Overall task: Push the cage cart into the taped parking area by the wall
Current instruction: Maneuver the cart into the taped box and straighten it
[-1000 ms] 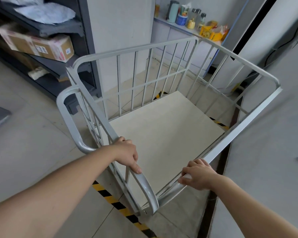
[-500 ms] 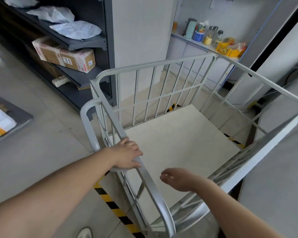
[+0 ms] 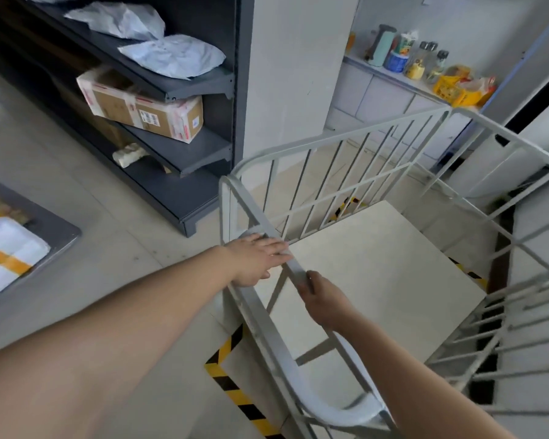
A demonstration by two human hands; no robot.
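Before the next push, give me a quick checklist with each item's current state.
1. Left hand on the cart rail: ok, laid flat on it.
2. Right hand gripping the rail: ok.
3. Cart bed clear of load: ok.
4. Cart inside the striped tape: cannot tell; tape shows on several sides.
5. Cart clear of the shelf: ok.
6. Wheels free: cannot tell, hidden.

dark shelving (image 3: pixel 184 160), grey floor (image 3: pixel 86 198), white wall (image 3: pixel 286 68)

- Pale floor (image 3: pixel 114 248) carries the cage cart (image 3: pixel 377 280), standing inside yellow-black tape (image 3: pixel 232 391).
- A dark shelving unit (image 3: pixel 178 172) stands beside it.
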